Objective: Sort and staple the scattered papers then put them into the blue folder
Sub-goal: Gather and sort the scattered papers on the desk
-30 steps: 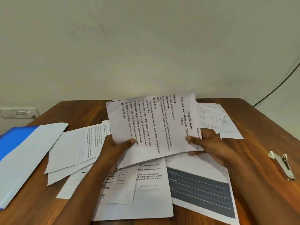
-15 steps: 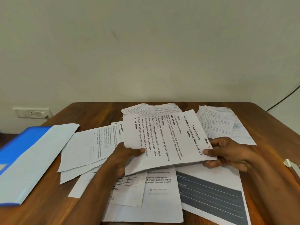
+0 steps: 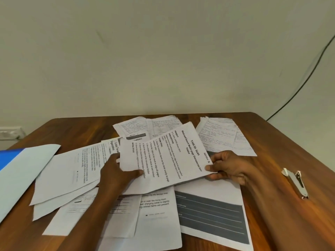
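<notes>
The printed task sheet (image 3: 163, 156) is pinched between the left hand's fingers (image 3: 116, 175) and the right hand's fingers (image 3: 223, 166), above the scattered papers (image 3: 157, 214) on the table (image 3: 290, 142). The folder (image 3: 16, 171) lies far left of the left fingers; the stapler (image 3: 296, 182) lies right of the right fingers; handwritten sheets (image 3: 221, 136) lie behind them.

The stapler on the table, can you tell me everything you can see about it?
The stapler is small, slim and silvery, metal by the look of it. It lies flat on the brown wooden table, near the right edge, angled with one end toward the wall. Nothing touches it: the right hand and the papers sit well apart from it.
</notes>
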Demonstrator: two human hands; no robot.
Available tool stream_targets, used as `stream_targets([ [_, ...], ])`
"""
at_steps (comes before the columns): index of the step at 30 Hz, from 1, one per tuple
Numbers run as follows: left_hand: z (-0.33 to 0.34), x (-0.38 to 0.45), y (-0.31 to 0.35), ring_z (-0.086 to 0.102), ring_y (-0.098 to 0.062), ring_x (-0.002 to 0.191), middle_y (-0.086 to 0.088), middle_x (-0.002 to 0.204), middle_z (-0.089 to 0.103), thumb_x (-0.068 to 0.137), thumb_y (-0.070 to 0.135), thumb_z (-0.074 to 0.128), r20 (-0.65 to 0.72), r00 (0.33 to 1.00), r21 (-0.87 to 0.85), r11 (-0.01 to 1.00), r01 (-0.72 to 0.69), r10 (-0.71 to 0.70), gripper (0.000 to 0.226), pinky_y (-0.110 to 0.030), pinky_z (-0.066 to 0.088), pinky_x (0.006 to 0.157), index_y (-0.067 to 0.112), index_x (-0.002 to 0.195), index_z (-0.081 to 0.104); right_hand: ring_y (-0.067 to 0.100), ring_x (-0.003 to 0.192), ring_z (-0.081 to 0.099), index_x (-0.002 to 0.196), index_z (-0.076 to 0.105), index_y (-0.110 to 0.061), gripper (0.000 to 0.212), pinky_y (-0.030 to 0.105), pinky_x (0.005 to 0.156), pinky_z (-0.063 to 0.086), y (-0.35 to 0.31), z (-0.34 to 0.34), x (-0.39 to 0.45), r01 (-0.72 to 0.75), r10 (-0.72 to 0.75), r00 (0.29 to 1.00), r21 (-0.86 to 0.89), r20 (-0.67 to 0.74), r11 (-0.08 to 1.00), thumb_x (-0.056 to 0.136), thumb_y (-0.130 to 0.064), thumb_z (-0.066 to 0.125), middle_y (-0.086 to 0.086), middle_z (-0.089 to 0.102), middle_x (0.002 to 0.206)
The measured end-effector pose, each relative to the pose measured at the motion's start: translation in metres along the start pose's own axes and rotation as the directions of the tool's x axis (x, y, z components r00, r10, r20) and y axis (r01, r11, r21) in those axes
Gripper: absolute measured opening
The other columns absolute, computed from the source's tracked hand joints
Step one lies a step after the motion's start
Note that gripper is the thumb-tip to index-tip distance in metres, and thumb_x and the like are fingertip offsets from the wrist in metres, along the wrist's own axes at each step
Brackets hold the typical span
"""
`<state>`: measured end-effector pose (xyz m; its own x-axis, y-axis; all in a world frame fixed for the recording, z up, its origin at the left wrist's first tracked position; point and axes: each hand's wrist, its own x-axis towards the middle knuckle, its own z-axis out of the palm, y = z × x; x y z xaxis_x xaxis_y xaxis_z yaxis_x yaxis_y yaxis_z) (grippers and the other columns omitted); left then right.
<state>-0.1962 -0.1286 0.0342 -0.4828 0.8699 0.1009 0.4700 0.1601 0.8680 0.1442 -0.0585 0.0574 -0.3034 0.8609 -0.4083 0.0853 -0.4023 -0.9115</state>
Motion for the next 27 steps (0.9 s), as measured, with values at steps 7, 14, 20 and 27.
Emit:
stream_targets([
  [7, 0.021, -0.029, 0.028, 0.011, -0.041, 0.158, -0.018, 0.173, 0.006, 0.067, 0.061, 0.090, -0.077, 0.946, 0.526, 0.819, -0.229, 0.314, 0.136, -0.056, 0.024, 0.124, 0.018, 0.166, 0.008, 0.038, 0.102, 0.076, 0.117, 0.065, 0.015, 0.032, 0.039, 0.075, 0.066, 0.000, 0.000, 0.004, -0.013, 0.013, 1.000, 0.021, -0.015, 1.000, 0.086, 0.010, 0.073, 0.020, 0.077, 0.113],
  [14, 0.076, -0.063, 0.062, 0.051, -0.016, 0.127, 0.010, 0.143, 0.060, 0.086, 0.064, 0.072, 0.448, 0.655, 0.396, 0.521, -0.756, 0.609, 0.063, -0.036, 0.042, 0.107, 0.034, 0.140, 0.060, 0.037, 0.102, 0.076, 0.118, 0.066, 0.013, 0.034, 0.036, 0.074, 0.066, -0.001, 0.000, 0.006, -0.052, 0.053, 0.998, 0.034, -0.017, 0.998, 0.085, 0.010, 0.074, 0.019, 0.077, 0.113],
  [20, 0.122, -0.056, 0.058, 0.063, -0.021, 0.075, -0.001, 0.087, 0.074, 0.085, 0.025, 0.080, 0.439, 0.358, 0.365, 0.200, -0.909, 0.825, 0.013, -0.029, 0.040, 0.067, 0.020, 0.095, 0.075, 0.039, 0.098, 0.077, 0.119, 0.067, 0.013, 0.034, 0.037, 0.077, 0.066, 0.002, 0.002, 0.006, -0.054, 0.056, 0.997, 0.029, -0.049, 0.998, 0.087, 0.009, 0.073, 0.018, 0.078, 0.110],
  [27, 0.135, -0.047, 0.043, 0.061, -0.021, 0.065, -0.003, 0.074, 0.069, 0.087, 0.016, 0.082, 0.342, 0.298, 0.278, 0.207, -0.938, 0.891, 0.005, -0.028, 0.041, 0.057, 0.017, 0.087, 0.077, 0.037, 0.096, 0.077, 0.118, 0.068, 0.011, 0.034, 0.037, 0.077, 0.066, -0.001, 0.005, 0.004, -0.073, 0.072, 0.997, -0.026, -0.040, 0.997, 0.085, 0.008, 0.076, 0.017, 0.078, 0.108],
])
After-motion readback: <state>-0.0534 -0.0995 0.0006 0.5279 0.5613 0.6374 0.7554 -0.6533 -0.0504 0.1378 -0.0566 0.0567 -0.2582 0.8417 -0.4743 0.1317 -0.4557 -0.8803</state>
